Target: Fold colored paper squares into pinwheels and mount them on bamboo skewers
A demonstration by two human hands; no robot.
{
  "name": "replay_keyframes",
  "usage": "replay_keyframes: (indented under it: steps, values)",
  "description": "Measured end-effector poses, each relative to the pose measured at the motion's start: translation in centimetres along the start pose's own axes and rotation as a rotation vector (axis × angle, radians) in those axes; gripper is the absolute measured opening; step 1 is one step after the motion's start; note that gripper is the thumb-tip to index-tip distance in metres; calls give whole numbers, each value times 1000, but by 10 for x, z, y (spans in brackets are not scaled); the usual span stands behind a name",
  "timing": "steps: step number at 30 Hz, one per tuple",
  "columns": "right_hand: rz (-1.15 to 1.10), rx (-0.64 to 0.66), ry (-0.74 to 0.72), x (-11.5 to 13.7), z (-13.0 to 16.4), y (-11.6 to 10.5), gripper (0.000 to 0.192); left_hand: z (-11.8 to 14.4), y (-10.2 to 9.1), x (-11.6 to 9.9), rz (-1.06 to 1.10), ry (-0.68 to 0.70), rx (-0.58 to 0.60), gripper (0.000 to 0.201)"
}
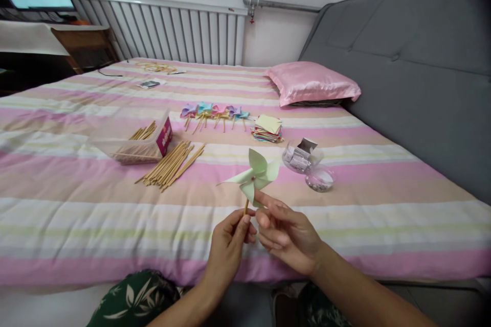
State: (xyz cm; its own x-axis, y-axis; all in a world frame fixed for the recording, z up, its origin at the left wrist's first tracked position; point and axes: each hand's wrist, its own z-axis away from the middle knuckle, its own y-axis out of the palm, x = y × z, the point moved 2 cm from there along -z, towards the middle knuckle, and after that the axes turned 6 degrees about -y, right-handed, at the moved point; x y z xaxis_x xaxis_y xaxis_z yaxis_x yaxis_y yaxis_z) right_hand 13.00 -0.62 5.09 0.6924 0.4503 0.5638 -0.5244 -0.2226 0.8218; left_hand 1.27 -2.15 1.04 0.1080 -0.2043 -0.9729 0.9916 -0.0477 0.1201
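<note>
Left hand [226, 245]: thumb and index finger are pinching the stick [246, 206] of a light-green pinwheel, the remaining fingers curling inward.
Right hand [289, 237]: is holding itself partly spread just beside the left; the index finger is reaching to the lower blade, the others are bending loosely. Whether the fingertip is pressing on the paper cannot be told.
Light-green pinwheel [258, 176]: is standing nearly upright on its stick above the near part of the bed, blades fanning around a small central pin.
Loose sticks [172, 166]: are lying in a slanting pile, left of the pinwheel.
Clear plastic box [128, 138]: is holding more sticks, just beside the pile; its end is bearing a magenta label.
Small pinwheels [215, 111]: are lying in a row beyond, in purple, blue, pink and yellow.
Paper stack [268, 126]: is resting right of the row, a pale-yellow sheet uppermost.
Round clear tub [321, 180]: is containing small pieces, too small to identify.
Striped bedspread [95, 225]: is supporting all these piles and containers.
Pink pillow [312, 82]: is lying near the grey headboard [402, 61].
Radiator [164, 30]: is lining the far wall.
</note>
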Motion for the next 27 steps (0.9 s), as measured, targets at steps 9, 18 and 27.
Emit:
replay_keyframes:
  steps: [9, 18, 27]
  values:
    - [482, -145, -181, 2, 7, 1, 43, -4, -8, -3, -2, -55, 4, 33]
    - [1136, -371, -484, 20, 3, -13, 46, -8, -19, -10, -197, -57, -23, 35]
    - [952, -332, -309, 20, -1, -19, 40, -8, -18, -8, -355, 11, -23, 35]
